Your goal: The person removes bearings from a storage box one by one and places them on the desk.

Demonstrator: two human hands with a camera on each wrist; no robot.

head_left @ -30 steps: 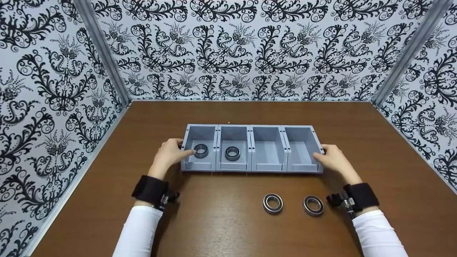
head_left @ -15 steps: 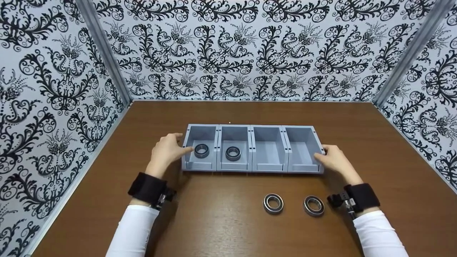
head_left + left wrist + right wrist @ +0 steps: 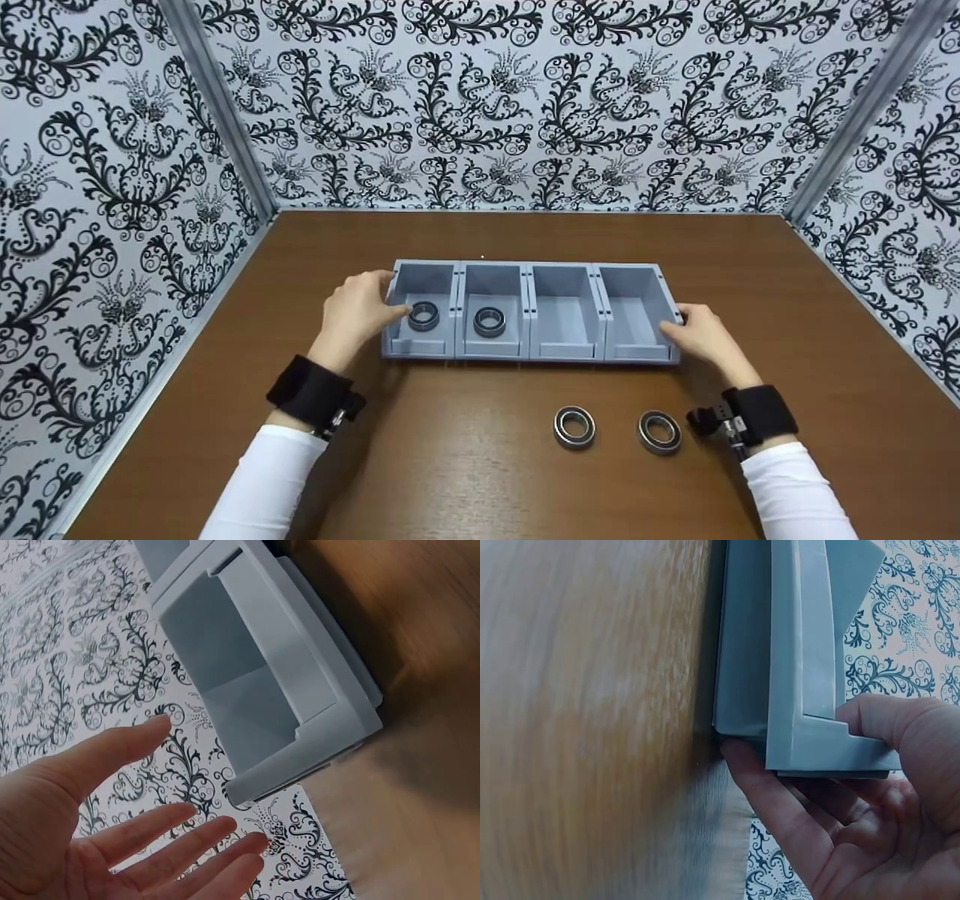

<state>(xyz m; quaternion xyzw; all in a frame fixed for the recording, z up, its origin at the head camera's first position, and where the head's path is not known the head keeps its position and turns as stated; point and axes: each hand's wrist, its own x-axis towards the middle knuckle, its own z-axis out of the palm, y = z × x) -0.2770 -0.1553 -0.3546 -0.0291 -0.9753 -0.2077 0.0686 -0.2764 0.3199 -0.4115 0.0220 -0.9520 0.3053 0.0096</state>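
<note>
A row of joined grey storage bins (image 3: 491, 350) stands on the brown table. Black-sealed ball bearings lie in its two left compartments: one bearing (image 3: 423, 316) in the leftmost, another bearing (image 3: 489, 322) beside it. My left hand (image 3: 358, 311) hovers at the left end, overlapping the rim in the head view; in the left wrist view its fingers (image 3: 180, 844) are spread and apart from the wall. At the opposite end, my right hand (image 3: 701, 335) grips the side wall, thumb (image 3: 874, 716) inside and fingers outside and low. The two right compartments hold nothing.
Two more bearings lie on the table in front of the bins, a left bearing (image 3: 574, 428) and a right bearing (image 3: 659, 433) near the right wrist strap (image 3: 761, 412). Patterned panels (image 3: 525, 105) enclose the table (image 3: 465, 465) at the back and sides.
My left hand has let go of the bins' left end and shifted slightly back along the side, its forearm swinging left. The right hand, bins and bearings look unmoved.
</note>
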